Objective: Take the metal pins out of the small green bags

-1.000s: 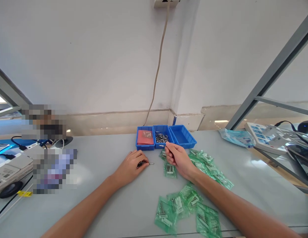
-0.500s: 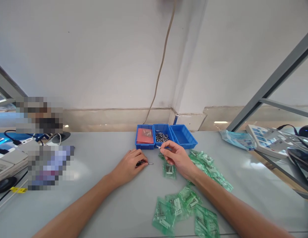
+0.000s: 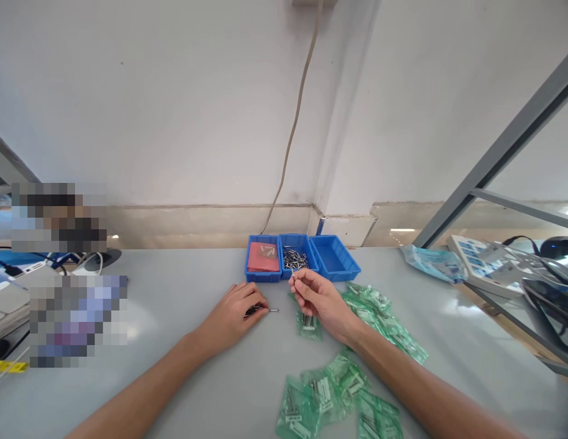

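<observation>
Metal pin pinched by right hand; left hand grips black tool alongside.

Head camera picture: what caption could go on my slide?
Left hand holds a small black tool on the table; right hand pinches a metal pin by the blue trays.

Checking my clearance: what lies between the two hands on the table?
Head view: only the metal tip of the dark tool in the left hand, then bare table before the right hand.
</observation>
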Motion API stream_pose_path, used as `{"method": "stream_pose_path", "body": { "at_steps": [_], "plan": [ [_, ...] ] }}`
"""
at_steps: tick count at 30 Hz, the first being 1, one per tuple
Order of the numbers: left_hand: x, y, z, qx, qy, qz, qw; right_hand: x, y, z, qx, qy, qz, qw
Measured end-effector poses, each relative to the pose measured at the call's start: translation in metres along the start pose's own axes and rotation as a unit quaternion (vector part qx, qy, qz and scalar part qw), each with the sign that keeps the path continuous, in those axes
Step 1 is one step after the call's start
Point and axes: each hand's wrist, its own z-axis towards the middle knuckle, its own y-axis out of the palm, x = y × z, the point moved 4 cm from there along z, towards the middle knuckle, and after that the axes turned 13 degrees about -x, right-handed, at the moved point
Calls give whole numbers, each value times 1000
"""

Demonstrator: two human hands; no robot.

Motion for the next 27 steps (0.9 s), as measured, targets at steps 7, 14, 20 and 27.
{"method": "stream_pose_path", "body": {
  "at_steps": [7,14,20,27],
  "plan": [
    [0,0,0,-2,-2,2,1000,-5,1,0,42,-12,-73,996],
    [2,-1,0,-1,2,3,1000,-3,0,0,43,-15,-95,994],
    [2,-1,0,0,-3,1,1000,0,2,0,22,2,-57,998],
    [2,-1,0,0,2,-3,1000,-3,5,-2,8,17,-13,1000]
  ]
}}
